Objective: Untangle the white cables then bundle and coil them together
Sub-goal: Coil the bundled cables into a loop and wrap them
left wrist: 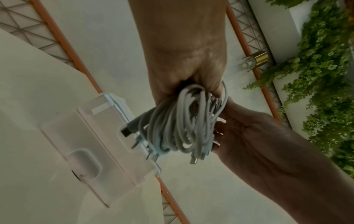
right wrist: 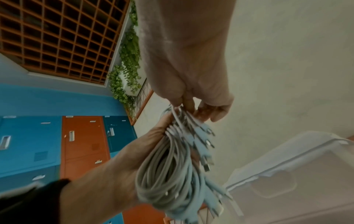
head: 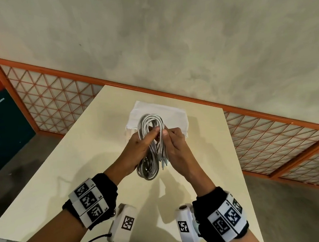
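A coil of white cables (head: 148,121) hangs in the air above the cream table (head: 78,165), pinched together at its waist so that loops stand above and below. My left hand (head: 152,134) grips the waist from the left, fingers wrapped round the strands (left wrist: 182,121). From the right, my right hand (head: 167,134) pinches strands at the same spot. Several plug ends (head: 164,162) stick out of the lower loop (right wrist: 166,174) beside my right palm. The wrist views show both hands closed round the bundle; the plug ends (right wrist: 206,144) are blurred.
A white rectangular container (head: 175,115) lies on the table just behind the hands, also seen as the white container (left wrist: 95,144). An orange lattice railing (head: 57,94) runs along the table's far edges. Blue and orange lockers (right wrist: 82,136) and hanging plants (left wrist: 325,75) stand beyond.
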Demonstrator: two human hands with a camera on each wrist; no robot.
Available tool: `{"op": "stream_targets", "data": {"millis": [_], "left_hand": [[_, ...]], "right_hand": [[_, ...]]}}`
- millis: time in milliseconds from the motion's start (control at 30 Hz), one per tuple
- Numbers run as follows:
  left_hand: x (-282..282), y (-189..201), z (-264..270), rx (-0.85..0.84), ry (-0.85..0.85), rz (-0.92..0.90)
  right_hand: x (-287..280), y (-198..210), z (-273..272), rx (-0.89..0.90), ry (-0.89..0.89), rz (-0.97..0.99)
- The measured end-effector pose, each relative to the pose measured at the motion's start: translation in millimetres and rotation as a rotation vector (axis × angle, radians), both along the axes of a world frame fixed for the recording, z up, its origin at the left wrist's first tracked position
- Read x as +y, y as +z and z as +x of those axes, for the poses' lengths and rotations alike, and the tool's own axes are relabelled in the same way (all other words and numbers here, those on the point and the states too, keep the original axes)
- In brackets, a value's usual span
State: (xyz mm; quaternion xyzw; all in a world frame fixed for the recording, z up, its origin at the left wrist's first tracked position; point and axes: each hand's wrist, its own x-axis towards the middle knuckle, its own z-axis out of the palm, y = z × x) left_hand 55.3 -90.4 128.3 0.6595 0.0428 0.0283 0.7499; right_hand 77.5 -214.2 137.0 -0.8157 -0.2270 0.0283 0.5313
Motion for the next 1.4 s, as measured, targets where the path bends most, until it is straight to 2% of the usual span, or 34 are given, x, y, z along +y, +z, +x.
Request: {"op": "stream_targets", "data": {"millis": [167, 267, 433, 533, 667, 733, 833, 900, 967, 1000, 1067, 1133, 1200, 1300, 1400], "left_hand": [[-0.5, -2.3, 1.0, 0.026, 0.014, 0.006], [-0.3, -3.0, 0.7, 0.050, -0.041, -0.018], [2.3, -2.0, 0.3, 0.105, -0.223, -0.132], [4.0, -1.2, -0.2, 0.137, -0.231, -0.171], [1.6, -3.4, -0.6, 0.139, -0.221, -0.196], [3.0, -3.8, 1.2, 0.136, -0.214, -0.178], [8.8, 0.5, 2.5, 0.124, -0.214, -0.078], [10.7, 0.0, 3.9, 0.111, -0.246, -0.012], [12.0, -2.1, 4.7, 0.103, -0.247, 0.003], [12.1, -2.5, 4.7, 0.093, -0.234, -0.015], [10.7, -5.5, 6.4, 0.076, -0.203, -0.066], [5.2, -5.3, 6.1, 0.070, -0.180, -0.171], [-0.5, -7.1, 6.6, 0.062, -0.193, -0.280], [-2.7, -7.9, 7.9, 0.045, -0.231, -0.295], [4.1, -5.6, 9.6, 0.037, -0.241, -0.213]], "right_hand": [[-11.5, 5.2, 4.6, 0.099, 0.066, -0.003], [-15.9, 5.0, 6.8, 0.033, 0.093, -0.059], [-17.6, 0.1, 11.1, -0.006, -0.013, -0.026], [-18.9, 2.8, 15.2, -0.085, -0.061, -0.029], [-17.0, 8.2, 17.7, -0.097, -0.084, -0.052], [-15.0, 8.9, 16.8, -0.059, -0.074, -0.024], [-16.9, 13.8, 15.4, 0.106, -0.006, 0.064], [-22.0, 14.6, 15.4, 0.075, 0.030, -0.013], [-25.8, 11.7, 16.1, -0.054, -0.020, -0.167], [-26.8, 8.8, 16.9, -0.056, -0.065, -0.183], [-25.7, 4.2, 15.5, 0.156, -0.095, -0.055], [-20.2, -1.7, 11.7, 0.386, -0.002, 0.028], [-12.5, -8.9, 6.7, 0.503, 0.115, 0.045], [-7.5, -9.0, 2.3, 0.577, 0.160, 0.135], [-9.0, -7.6, 4.2, 0.571, 0.224, 0.072]]}}
